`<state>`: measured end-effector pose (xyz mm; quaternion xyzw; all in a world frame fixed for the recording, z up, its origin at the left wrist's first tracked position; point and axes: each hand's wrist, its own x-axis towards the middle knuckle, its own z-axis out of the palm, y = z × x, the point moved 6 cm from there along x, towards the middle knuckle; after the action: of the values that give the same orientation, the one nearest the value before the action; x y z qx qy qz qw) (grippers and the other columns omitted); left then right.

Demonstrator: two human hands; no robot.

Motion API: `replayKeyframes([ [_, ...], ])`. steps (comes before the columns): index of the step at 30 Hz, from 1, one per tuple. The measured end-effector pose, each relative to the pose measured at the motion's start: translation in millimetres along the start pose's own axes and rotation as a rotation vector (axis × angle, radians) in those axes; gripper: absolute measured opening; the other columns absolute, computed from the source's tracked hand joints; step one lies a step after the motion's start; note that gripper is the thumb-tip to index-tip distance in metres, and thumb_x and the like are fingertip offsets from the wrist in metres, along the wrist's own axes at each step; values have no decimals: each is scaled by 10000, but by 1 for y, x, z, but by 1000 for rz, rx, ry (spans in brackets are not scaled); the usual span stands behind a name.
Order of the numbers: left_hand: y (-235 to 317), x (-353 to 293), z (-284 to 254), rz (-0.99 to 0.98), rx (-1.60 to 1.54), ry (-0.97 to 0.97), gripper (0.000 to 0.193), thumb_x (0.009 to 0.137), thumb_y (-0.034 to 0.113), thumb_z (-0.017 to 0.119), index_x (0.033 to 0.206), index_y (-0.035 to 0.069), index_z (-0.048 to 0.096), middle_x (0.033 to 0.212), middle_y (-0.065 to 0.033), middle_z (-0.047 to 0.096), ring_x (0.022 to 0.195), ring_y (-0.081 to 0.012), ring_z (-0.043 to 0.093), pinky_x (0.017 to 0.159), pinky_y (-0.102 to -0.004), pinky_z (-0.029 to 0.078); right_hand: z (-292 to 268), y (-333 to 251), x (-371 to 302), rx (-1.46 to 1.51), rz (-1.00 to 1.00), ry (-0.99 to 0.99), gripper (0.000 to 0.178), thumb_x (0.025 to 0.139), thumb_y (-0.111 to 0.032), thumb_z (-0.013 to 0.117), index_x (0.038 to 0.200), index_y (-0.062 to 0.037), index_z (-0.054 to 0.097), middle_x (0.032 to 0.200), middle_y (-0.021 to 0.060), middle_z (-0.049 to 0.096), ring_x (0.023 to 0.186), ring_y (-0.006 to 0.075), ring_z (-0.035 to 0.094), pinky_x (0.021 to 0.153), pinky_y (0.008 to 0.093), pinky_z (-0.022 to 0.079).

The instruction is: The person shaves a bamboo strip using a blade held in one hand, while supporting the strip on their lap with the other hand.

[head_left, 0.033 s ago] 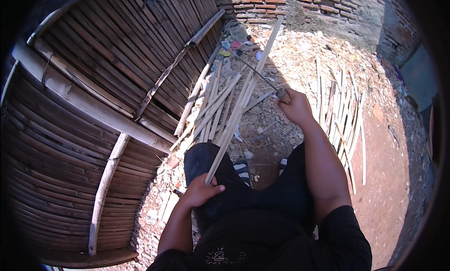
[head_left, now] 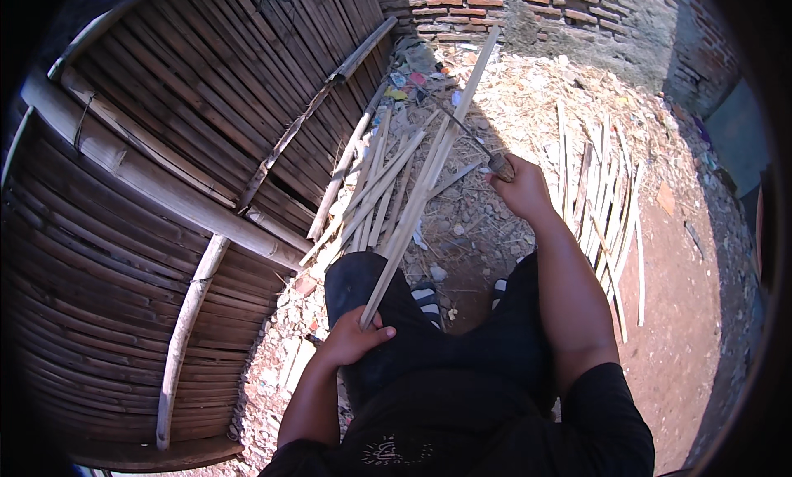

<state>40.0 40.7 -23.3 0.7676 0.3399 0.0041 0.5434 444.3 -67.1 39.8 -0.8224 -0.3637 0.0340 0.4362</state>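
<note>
Near my left thigh, my left hand (head_left: 353,340) is closed around the lower end of a long pale bamboo strip (head_left: 394,261). The strip slants up and away to the right, past my knee, and seems split lengthwise into pieces. My right hand (head_left: 525,188) is closed on the wooden handle of a knife (head_left: 473,137) to the right of the strip. Its thin dark blade points up and left, crossing the strip's upper part. Whether the blade touches the strip I cannot tell.
Bamboo strips (head_left: 381,188) lie in a loose pile at left beside a bamboo-slat wall (head_left: 206,130). More strips (head_left: 606,200) lie on the right. A brick wall (head_left: 462,13) stands at the back. Rubble, shavings and coloured scraps (head_left: 398,94) cover the ground.
The knife's blade tip has shifted slightly right and down against the strip. My left hand and the strip stay nearly in place.
</note>
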Motion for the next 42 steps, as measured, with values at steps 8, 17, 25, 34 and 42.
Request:
replayKeyframes([
  [8, -1, 19, -67, 15, -87, 189, 304, 933, 315, 803, 870, 91, 607, 744, 53, 545, 690, -63, 487, 626, -254, 399, 9, -7, 0, 86, -26, -30, 404, 866, -334, 799, 1127, -40, 707, 1026, 222, 730, 965, 404, 702, 836, 465, 538],
  [17, -106, 67, -200, -98, 579, 721, 852, 785, 515, 873, 1329, -69, 576, 1277, -290, 623, 1168, -403, 639, 958, -492, 536, 6, -14, -3, 82, -14, -29, 402, 854, -326, 811, 1089, -18, 705, 875, 204, 732, 846, 385, 721, 787, 465, 545],
  [25, -218, 53, -125, -126, -31, 618, 547, 919, 270, 811, 1333, -11, 590, 1172, -120, 674, 862, -175, 676, 750, -329, 567, -21, -17, 3, 218, 22, 118, 345, 873, -282, 817, 1091, -30, 726, 869, 131, 747, 801, 253, 715, 759, 380, 538],
  [34, -247, 24, -105, -228, -397, 715, 325, 1011, 213, 696, 1254, 16, 610, 1006, -28, 674, 797, -105, 628, 654, -250, 487, -107, 96, -26, 296, 270, 399, 310, 890, -308, 818, 981, -40, 692, 735, 11, 639, 636, 112, 578, 626, 306, 477],
  [42, -175, 47, -155, 215, -412, 1012, 234, 1022, 177, 695, 1175, 35, 589, 916, 27, 585, 699, -22, 457, 598, -191, 352, -52, 337, -211, 1, 776, 369, 433, 859, -386, 792, 1112, -40, 727, 963, 168, 745, 943, 316, 717, 857, 414, 534],
])
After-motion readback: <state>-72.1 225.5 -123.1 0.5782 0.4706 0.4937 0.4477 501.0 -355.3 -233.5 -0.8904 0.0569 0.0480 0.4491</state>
